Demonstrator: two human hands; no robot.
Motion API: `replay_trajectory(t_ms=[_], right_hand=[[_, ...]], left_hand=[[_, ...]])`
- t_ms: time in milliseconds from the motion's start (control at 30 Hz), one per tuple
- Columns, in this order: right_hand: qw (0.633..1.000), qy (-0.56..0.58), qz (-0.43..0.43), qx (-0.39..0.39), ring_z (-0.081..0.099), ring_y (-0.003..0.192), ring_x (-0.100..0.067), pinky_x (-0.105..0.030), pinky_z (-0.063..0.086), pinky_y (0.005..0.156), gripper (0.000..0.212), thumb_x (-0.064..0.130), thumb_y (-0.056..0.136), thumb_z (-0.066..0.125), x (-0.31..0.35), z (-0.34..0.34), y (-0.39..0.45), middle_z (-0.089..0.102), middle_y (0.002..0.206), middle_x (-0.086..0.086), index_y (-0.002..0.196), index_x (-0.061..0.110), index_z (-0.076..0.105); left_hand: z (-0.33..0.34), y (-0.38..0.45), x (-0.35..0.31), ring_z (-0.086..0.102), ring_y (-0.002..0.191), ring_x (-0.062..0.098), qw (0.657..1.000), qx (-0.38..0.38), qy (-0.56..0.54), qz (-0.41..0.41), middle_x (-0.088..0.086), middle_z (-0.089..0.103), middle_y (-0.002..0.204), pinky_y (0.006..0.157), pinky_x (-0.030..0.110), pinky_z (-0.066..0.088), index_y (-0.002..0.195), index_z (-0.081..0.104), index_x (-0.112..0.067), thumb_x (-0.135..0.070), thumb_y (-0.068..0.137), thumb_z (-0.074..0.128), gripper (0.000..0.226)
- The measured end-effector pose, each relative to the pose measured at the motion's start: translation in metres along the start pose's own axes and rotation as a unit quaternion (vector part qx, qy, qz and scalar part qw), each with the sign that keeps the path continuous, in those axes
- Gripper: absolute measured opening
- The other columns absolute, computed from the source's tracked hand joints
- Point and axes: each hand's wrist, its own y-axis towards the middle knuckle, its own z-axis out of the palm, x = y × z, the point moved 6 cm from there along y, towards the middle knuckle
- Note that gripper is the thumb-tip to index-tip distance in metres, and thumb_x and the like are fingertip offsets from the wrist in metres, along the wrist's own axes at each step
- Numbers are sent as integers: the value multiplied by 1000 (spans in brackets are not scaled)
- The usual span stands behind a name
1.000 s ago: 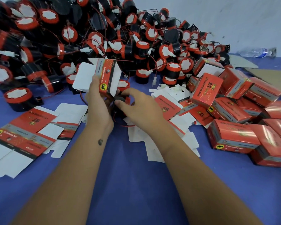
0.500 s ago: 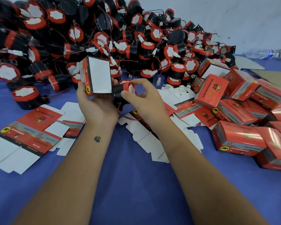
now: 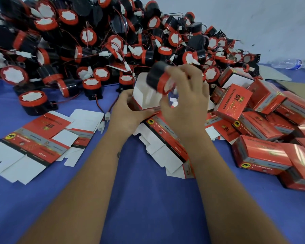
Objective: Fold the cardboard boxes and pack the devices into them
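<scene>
**boxfolder22:** why is everything getting dumped in zones like that?

**packline_guy:** looks like it's for reach. The big heap of devices is piling up at the back of the blue table, the finished red boxes are stacking on the right, and the flat cardboard blanks are lying on the left, so each hand is only going a short way.

**boxfolder22:** and the hands?

**packline_guy:** the left hand is gripping the folded box low down, fingers curled round it, keeping the white open end facing up. The right hand is closed round one device, holding it tilted right over that opening, black end leading. I'm guessing it's lining up to slide in.

**boxfolder22:** wire?

**packline_guy:** bit blurry, but a small white connector seems to be dangling under the right hand. Probably needs tucking in before the flap closes.
</scene>
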Motion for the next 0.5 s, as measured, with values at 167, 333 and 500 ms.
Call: replay_trajectory(t_ms=[167, 333, 500], right_hand=[[981, -82, -45, 168, 59, 101, -29, -37, 24, 85, 62, 2, 61, 67, 12, 28, -10, 60, 118, -10, 120, 23, 65], [952, 140, 107, 249, 54, 109, -19, -39, 50, 89, 58, 18, 78, 62, -2, 41, -17, 55, 126, -2, 134, 26, 52], [912, 268, 212, 226, 56, 108, -9, -22, 51, 89, 61, 16, 79, 75, -12, 50, -25, 55, 123, 4, 132, 29, 47]], left_hand=[[-2, 1, -1, 61, 89, -4, 1000, 15, 9, 0, -17, 63, 98, 65, 3, 45, 111, 52, -30, -4, 72, 86, 58], [-2, 1, 1, 60, 85, -7, 1000, 21, 3, 0, -18, 62, 98, 62, 4, 46, 107, 52, -35, 0, 77, 79, 54], [-2, 3, 5, 62, 97, 2, 1000, 24, 2, -5, -15, 65, 103, 68, 9, 50, 112, 54, -35, -2, 77, 79, 54]])
